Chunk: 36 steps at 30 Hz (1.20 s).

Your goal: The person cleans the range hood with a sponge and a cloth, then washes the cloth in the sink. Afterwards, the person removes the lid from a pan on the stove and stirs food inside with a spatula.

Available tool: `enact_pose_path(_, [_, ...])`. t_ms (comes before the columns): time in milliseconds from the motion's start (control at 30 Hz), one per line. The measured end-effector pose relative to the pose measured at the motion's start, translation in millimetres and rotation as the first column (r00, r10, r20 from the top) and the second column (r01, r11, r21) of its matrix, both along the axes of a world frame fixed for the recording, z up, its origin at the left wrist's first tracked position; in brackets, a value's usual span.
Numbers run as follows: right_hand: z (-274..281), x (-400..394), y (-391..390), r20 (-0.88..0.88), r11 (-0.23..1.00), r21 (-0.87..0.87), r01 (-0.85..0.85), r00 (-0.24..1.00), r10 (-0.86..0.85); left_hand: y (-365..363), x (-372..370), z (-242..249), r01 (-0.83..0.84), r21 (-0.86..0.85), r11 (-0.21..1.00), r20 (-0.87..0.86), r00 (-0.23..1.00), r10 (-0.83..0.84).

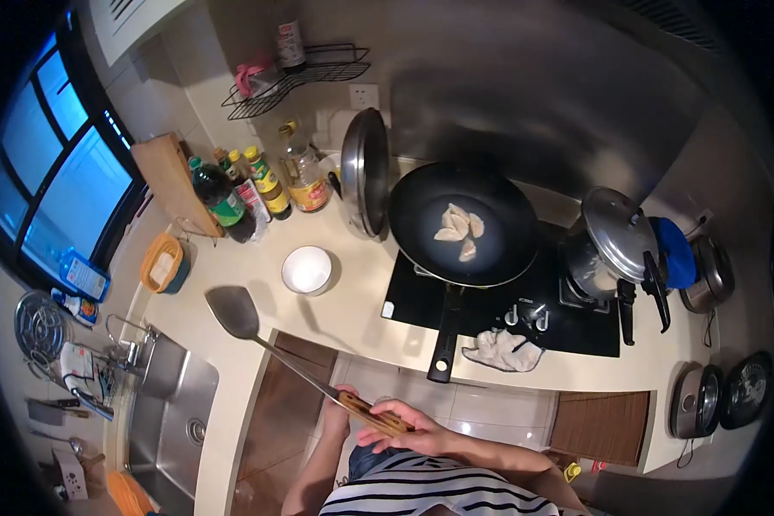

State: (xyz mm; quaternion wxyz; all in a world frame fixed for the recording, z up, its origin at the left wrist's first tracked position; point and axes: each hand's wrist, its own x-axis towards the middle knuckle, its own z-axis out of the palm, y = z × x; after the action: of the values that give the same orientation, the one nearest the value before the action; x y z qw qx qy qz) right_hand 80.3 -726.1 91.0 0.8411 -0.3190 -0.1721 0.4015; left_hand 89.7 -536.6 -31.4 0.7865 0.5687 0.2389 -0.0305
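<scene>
A wok spatula point(233, 312) with a wide metal blade and a wooden handle slants across in front of my body, its blade over the counter edge to the left. My right hand point(420, 432) holds the wooden handle near its end, fingers laid along it. My left hand point(336, 419) grips lower down, where handle meets metal shaft; its fingers are partly hidden. On the stove sits a black frying pan point(494, 249) with several pale dumplings point(457, 222) in it, its handle pointing towards me. A white bowl point(307, 269) stands on the counter left of the pan.
A pot lid point(367, 172) leans upright beside the pan. Several bottles point(267, 185) and a cutting board point(176, 185) stand at the back left. A pressure cooker point(615, 236) occupies the right burner. A cloth point(506, 351) lies by the stove's front edge. The sink point(174, 413) is at left.
</scene>
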Motion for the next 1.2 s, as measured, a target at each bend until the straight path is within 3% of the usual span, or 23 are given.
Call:
enact_pose_path(33, [7.4, 1.0, -3.1, 0.010, 0.995, 0.100, 0.023, 1.000, -0.025, -4.2, 6.8, -13.3, 0.043, -0.076, 0.996, 0.065, 0.997, -0.038])
enact_pose_path(67, [18.7, 5.9, -10.9, 0.015, 0.995, 0.094, 0.043, 0.999, -0.044, -9.8, 12.1, -20.8, 0.090, -0.153, 0.984, 0.128, 0.989, -0.071])
enact_pose_path(100, [32.8, 12.0, -23.9, 0.151, 0.988, 0.135, 0.078, 0.984, -0.099, -17.2, 16.0, -14.9, 0.113, -0.082, 0.990, 0.176, 0.980, -0.097])
enact_pose_path(133, [47.0, 16.3, -37.5, 0.282, 0.978, 0.178, 0.108, 0.947, -0.156, -21.0, 20.5, -8.1, 0.133, -0.089, 0.987, 0.175, 0.978, -0.116])
enact_pose_path(167, [60.6, 17.0, -51.2, 0.204, 0.965, 0.196, 0.177, 0.955, -0.217, -24.3, 26.0, 3.3, 0.143, -0.086, 0.986, 0.089, 0.987, -0.136])
enact_pose_path(200, [70.3, 19.3, -64.7, 0.299, 0.945, 0.164, 0.281, 0.899, -0.319, -25.8, 30.7, 9.0, 0.155, -0.081, 0.985, 0.004, 0.988, -0.155])
enact_pose_path(233, [68.2, 23.8, -81.1, 0.481, 0.897, 0.177, 0.405, 0.759, -0.438, -23.0, 35.2, -0.5, 0.186, -0.088, 0.979, -0.008, 0.982, -0.188])
enact_pose_path(300, [90.4, 38.6, -103.5, 0.636, 0.734, 0.380, 0.562, 0.418, -0.649, -20.5, 40.5, -1.6, 0.204, -0.105, 0.973, -0.003, 0.979, -0.205])
enact_pose_path(333, [104.8, 41.8, -112.3, 0.651, 0.542, 0.421, 0.727, 0.174, -0.739, -18.7, 42.0, -2.4, 0.198, -0.121, 0.973, -0.003, 0.980, -0.200])
enact_pose_path(400, [115.2, 46.7, -139.1, 0.620, 0.289, 0.395, 0.872, -0.021, -0.784, -11.6, 44.9, -6.2, 0.217, -0.112, 0.970, -0.023, 0.975, -0.221])
enact_pose_path(433, [117.6, 48.0, -152.4, 0.589, 0.075, 0.244, 0.967, -0.086, -0.804, -7.6, 48.2, -8.0, 0.221, -0.101, 0.970, -0.040, 0.973, -0.226])
enact_pose_path(467, [121.0, 55.7, -167.3, 0.569, 0.085, 0.249, 0.965, -0.075, -0.819, -3.2, 50.9, -9.2, 0.234, -0.104, 0.967, -0.035, 0.970, -0.239])
enact_pose_path(533, [120.4, 72.3, -190.9, 0.741, 0.060, 0.121, 0.991, -0.049, -0.670, 4.6, 54.6, -11.7, 0.212, -0.104, 0.972, -0.069, 0.973, -0.219])
enact_pose_path(600, [105.6, 87.0, -198.0, 0.762, -0.076, -0.071, 0.995, 0.005, -0.648, 10.1, 59.7, -13.9, 0.211, -0.080, 0.974, -0.087, 0.972, -0.218])
enact_pose_path(633, [94.3, 95.5, -206.5, 0.798, -0.079, -0.121, 0.989, 0.049, -0.601, 14.0, 61.7, -14.8, 0.201, -0.070, 0.977, -0.111, 0.972, -0.208])
enact_pose_path(767, [61.5, 123.1, -222.0, 0.845, -0.149, -0.205, 0.967, 0.097, -0.526, 43.7, 68.6, -21.6, 0.198, -0.037, 0.980, -0.129, 0.971, -0.201])
enact_pose_path(833, [54.9, 128.1, -226.3, 0.922, -0.254, -0.214, 0.943, 0.109, -0.372, 53.9, 75.6, -21.8, 0.162, -0.002, 0.987, -0.159, 0.974, -0.160])
enact_pose_path(967, [50.7, 131.7, -230.7, 0.852, -0.199, -0.284, 0.938, 0.152, -0.500, 80.5, 85.3, -40.9, 0.144, -0.054, 0.988, -0.097, 0.984, -0.149])
enact_pose_path(1033, [46.5, 134.4, -236.6, 0.764, -0.170, -0.309, 0.936, 0.138, -0.631, 83.8, 89.6, -38.6, 0.145, -0.033, 0.989, -0.098, 0.984, -0.148])
enact_pose_path(1200, [30.9, 154.9, -258.6, 0.638, -0.126, -0.379, 0.917, 0.161, -0.753, 78.6, 92.9, -34.6, 0.100, -0.004, 0.995, -0.140, 0.985, -0.100])
